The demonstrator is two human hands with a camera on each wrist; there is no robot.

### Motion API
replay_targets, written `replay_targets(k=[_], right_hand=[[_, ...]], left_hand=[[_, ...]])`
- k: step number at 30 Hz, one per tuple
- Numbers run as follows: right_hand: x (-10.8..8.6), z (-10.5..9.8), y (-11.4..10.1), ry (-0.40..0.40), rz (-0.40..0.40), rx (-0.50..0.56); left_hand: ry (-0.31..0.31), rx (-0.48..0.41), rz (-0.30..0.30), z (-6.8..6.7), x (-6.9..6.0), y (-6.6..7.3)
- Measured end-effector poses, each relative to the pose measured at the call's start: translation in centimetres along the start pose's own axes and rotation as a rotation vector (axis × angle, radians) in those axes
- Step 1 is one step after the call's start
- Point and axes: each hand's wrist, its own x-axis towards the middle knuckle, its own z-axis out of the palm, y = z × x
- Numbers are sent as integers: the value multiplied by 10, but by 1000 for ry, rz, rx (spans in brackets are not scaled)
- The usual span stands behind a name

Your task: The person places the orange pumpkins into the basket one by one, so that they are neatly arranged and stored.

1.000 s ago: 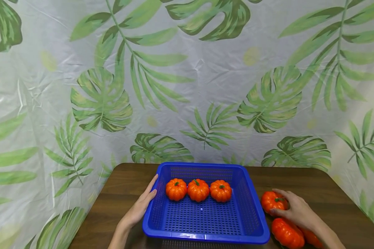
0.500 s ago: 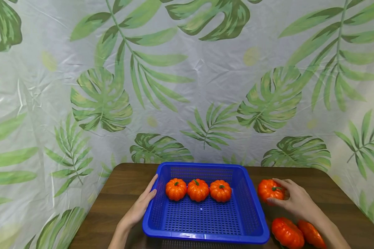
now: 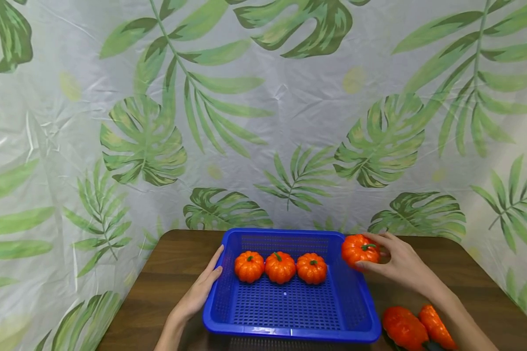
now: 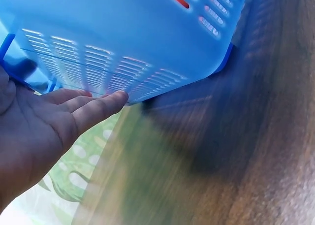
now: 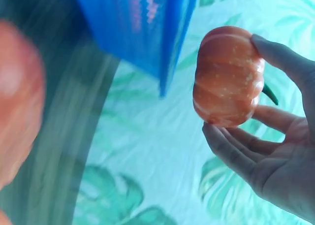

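A blue plastic basket (image 3: 290, 333) holds three small orange pumpkins (image 3: 280, 267) in a row along its back half. My left hand (image 3: 196, 292) rests against the basket's left side, its fingers fairly straight; in the left wrist view the fingers of that hand (image 4: 54, 121) touch the slotted wall (image 4: 142, 33). Over the basket's right rim, near the back corner, my right hand (image 3: 404, 261) holds another orange pumpkin (image 3: 359, 251) between thumb and fingers. The right wrist view shows this pumpkin (image 5: 229, 77) pinched by the hand (image 5: 280, 151), green stem toward the palm.
Right of the basket, near the front of the brown wooden table (image 3: 140, 302), lie a red-orange pumpkin (image 3: 404, 329) and a further orange one (image 3: 435, 327), partly behind the right forearm. A leaf-patterned sheet (image 3: 298, 122) hangs behind the table.
My right hand has lifted the pumpkin from beside the basket and carried it left and toward the back, up to the rim. The left hand and basket have hardly moved.
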Motion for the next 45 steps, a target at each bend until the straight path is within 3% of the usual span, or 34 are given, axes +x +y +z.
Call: replay_targets(k=[9,14,20,24,33,45], right_hand=[[19,16,-41,-121,-69,140],[21,28,-54,-156,-86,199],[19,44,-68,-217,-79,288],[17,56,-79,-251,-58,304],[21,86,-104,-293,-95,354],[30,123,-126,-332,-37,397]], left_hand=[[-1,-1,24,3,0,2],[-17,-2,32,3,0,1],[11,-6,13,3,2,-1],[22,-5,9,5,3,-2],[9,-4,36,6,3,-3],[25,9,43,7,4,-2]])
